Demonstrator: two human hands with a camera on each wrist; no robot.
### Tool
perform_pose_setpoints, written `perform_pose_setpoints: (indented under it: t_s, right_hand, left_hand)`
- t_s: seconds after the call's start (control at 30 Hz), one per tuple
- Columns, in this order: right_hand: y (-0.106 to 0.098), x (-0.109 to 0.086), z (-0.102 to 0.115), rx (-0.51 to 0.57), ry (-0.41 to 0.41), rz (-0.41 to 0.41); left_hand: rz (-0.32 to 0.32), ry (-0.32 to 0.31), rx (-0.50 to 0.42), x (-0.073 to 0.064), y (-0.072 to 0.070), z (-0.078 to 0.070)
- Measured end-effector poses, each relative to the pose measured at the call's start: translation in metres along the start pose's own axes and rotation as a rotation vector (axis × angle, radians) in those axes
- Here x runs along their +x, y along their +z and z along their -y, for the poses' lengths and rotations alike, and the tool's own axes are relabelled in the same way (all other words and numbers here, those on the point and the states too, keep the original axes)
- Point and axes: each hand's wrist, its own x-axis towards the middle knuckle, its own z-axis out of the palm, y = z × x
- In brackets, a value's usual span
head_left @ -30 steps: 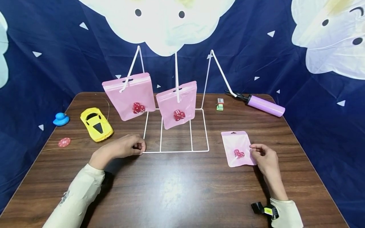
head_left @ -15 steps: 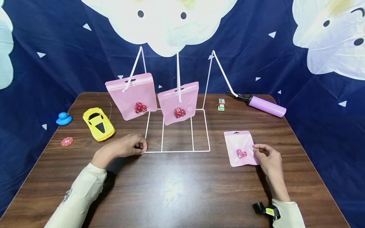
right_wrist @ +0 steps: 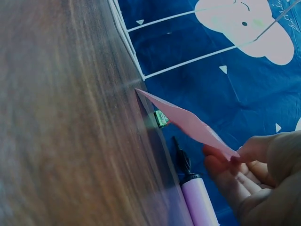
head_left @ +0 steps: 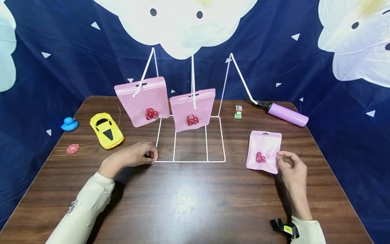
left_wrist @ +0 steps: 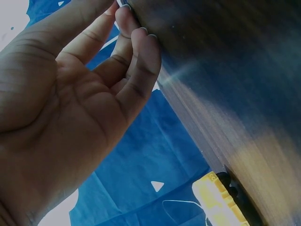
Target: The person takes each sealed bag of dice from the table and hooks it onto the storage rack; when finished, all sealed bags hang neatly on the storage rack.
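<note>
My right hand pinches the right edge of a pink zip bag, which shows several red dice inside and a hang slot at its top. In the right wrist view the bag slants up from near the table top to the fingertips. At the front left corner of a white wire rack, my left hand pinches the wire between thumb and fingers. Two similar bags with dice hang by their slots: one on the left arm, another on the middle arm. The right arm bears no bag.
A yellow toy car, a blue duck and a red chip lie at left. Behind the bag at right are a small green toy and a purple hand pump, close to the rack's right arm tip.
The right hand has moved slightly right and tipped the bag up from lying nearly flat. The hanging middle bag has swung a little. The left hand stays at the rack corner.
</note>
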Motion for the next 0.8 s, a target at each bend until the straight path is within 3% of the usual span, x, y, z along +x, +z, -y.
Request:
perform_pose_setpoints:
  t_s: [0.2,0.57,0.8]
  right_hand:
    - [0.0,-0.002,0.003,0.222,-0.108,-0.04]
    - [-0.004,-0.001,0.016,0.298,-0.288,-0.088]
    - [-0.003,0.002,0.021,0.555,-0.417,-0.14]
  left_hand:
    - [0.005,-0.05,0.031,0.0,-0.001,-0.009]
    - [-0.001,-0.033,0.016,0.001,0.0,-0.007]
    - [-0.003,-0.022,0.02,0.0,-0.001,-0.008]
